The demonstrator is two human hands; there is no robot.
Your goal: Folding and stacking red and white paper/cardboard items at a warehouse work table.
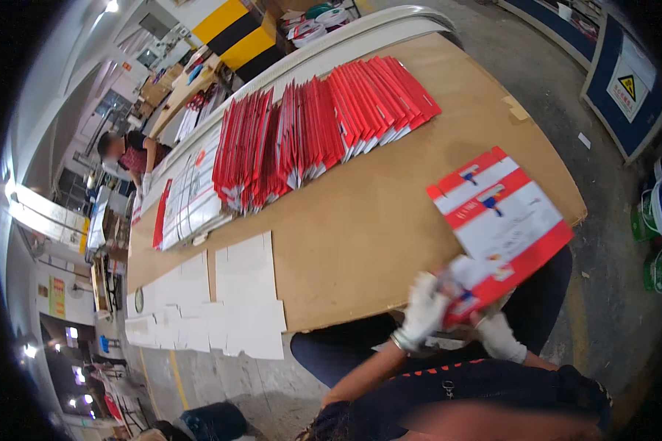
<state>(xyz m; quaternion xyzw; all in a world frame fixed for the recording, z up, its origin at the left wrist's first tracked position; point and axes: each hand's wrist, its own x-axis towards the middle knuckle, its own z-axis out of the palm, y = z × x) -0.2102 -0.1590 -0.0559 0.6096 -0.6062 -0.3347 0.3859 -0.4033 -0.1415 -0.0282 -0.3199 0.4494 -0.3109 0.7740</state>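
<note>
A red and white printed flat carton (511,224) lies over the table's near right edge, its near corner lifted toward my body. My left hand (421,312), in a white glove, grips that corner from the left side; motion blurs its fingertips. My right hand (500,338), gloved too, is at the carton's near edge, to the right of my left hand. The carton covers part of its fingers, so their grip is hidden. Both hands are close together in front of my lap.
Tightly packed rows of red folded cartons (309,132) stand on the brown cardboard-covered table (360,235). Left of them lies a strapped bundle of flat cartons (191,195). White cardboard blanks (246,294) overhang the near left edge. A co-worker (136,154) sits beyond; buckets (658,206) stand right.
</note>
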